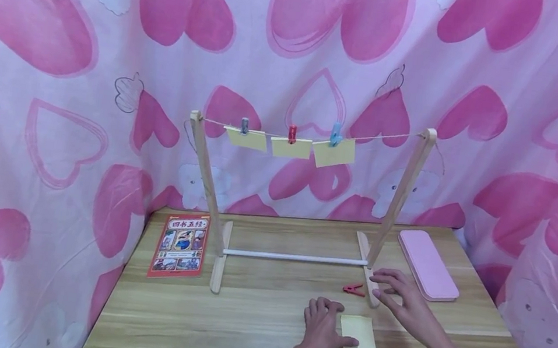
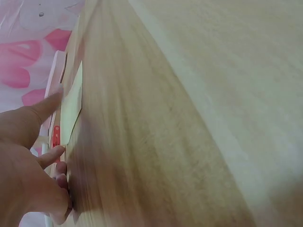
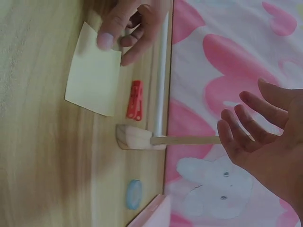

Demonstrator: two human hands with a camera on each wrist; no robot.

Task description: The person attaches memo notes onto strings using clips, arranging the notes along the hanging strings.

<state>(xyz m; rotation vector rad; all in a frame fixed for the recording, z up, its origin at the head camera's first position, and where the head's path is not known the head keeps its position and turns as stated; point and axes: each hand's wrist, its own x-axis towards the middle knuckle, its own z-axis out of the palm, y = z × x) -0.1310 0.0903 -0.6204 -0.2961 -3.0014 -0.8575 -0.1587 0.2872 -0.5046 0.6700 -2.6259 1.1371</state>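
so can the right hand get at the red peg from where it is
Probably yes. The right hand hovers open just right of the red peg, which lies bare on the table. Only the rack's foot stands close between them, and it is low enough to reach over.

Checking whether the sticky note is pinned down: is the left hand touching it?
Touching. The right wrist view shows the left hand's thumb lying on the yellow sticky note's edge.
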